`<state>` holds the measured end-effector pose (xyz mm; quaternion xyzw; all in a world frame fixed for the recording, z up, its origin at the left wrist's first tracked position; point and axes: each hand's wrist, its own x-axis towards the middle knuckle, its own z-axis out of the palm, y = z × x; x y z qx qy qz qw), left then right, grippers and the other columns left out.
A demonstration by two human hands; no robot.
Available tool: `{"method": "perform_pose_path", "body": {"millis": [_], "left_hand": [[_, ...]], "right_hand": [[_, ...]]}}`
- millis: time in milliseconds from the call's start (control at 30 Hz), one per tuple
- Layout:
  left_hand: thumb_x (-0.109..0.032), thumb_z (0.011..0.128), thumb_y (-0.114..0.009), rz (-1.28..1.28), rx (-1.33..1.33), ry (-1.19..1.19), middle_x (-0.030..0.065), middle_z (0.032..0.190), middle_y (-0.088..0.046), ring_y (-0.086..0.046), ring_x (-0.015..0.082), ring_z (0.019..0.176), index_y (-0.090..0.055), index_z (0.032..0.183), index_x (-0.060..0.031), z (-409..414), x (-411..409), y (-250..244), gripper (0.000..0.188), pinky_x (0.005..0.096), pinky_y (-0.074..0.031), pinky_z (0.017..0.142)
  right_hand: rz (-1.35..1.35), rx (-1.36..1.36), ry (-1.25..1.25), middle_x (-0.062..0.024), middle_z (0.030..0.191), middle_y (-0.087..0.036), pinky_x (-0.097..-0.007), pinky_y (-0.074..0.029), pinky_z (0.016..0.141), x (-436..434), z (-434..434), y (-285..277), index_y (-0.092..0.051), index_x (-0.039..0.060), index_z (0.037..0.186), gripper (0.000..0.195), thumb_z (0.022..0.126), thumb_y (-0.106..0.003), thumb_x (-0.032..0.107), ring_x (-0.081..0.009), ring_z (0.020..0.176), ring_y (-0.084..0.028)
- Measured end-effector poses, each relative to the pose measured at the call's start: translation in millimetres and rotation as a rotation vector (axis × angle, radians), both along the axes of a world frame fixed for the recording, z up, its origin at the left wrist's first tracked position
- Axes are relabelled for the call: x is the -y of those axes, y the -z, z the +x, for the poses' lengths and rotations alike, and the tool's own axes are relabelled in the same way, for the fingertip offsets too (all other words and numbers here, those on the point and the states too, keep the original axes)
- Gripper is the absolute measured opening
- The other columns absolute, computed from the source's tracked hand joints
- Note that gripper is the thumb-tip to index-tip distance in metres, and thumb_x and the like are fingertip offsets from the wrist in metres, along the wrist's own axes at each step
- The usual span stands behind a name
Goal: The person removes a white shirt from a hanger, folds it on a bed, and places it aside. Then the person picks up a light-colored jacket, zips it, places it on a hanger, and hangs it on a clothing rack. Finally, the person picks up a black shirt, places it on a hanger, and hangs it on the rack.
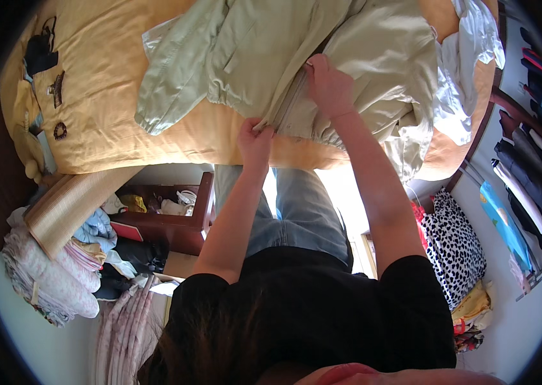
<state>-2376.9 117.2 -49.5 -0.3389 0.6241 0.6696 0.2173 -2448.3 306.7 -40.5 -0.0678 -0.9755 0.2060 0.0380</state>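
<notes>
A light khaki jacket (pixel 251 62) with elasticated hem and a zip lies spread on a bed with an orange-yellow sheet (pixel 102 120). At the bed's near edge, my left hand (pixel 256 139) pinches the lower end of the jacket's front edge. My right hand (pixel 328 84) grips the front opening higher up, beside the zip (pixel 290 101) that runs between the two hands. One sleeve (pixel 170 96) extends to the left; the right part of the jacket is bunched, with cloth hanging over the bed edge. A white garment (pixel 458 82) lies to the right of the jacket.
A black item (pixel 40 53), a hair claw clip (pixel 58 90) and a hair tie (pixel 60 130) lie at the bed's left. Below are an open wooden drawer (pixel 165 224), a rolled mat (pixel 78 207) and folded bedding (pixel 54 274). Clothes (pixel 526 178) hang at right near a spotted bag (pixel 454 245).
</notes>
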Motion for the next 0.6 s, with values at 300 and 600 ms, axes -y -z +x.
{"method": "perform_pose_path", "body": {"millis": [300,600], "left_hand": [[0.003,0.074,-0.059,0.017,0.086,-0.011,0.006,0.079,-0.06,-0.057,0.013,0.067,-0.057,0.097,0.0021,4,4,6,0.024,0.0256,-0.047,0.062],[0.003,0.073,-0.058,0.031,0.057,-0.041,0.0052,0.079,-0.059,-0.055,0.0112,0.064,-0.057,0.097,0.0023,7,9,11,0.024,0.0247,-0.045,0.058]], "right_hand": [[0.143,-0.237,-0.053,-0.0002,0.08,-0.063,-0.0319,-0.047,0.048,-73,-56,-6,-0.054,0.0139,0.089,0.01,0.087,-0.063,0.019,-0.0229,0.059,-0.061],[0.216,-0.237,0.124,0.0003,0.082,-0.066,-0.035,-0.048,0.05,-127,-110,-14,-0.057,0.0186,0.093,0.013,0.089,-0.058,0.031,-0.0251,0.065,-0.064]]}}
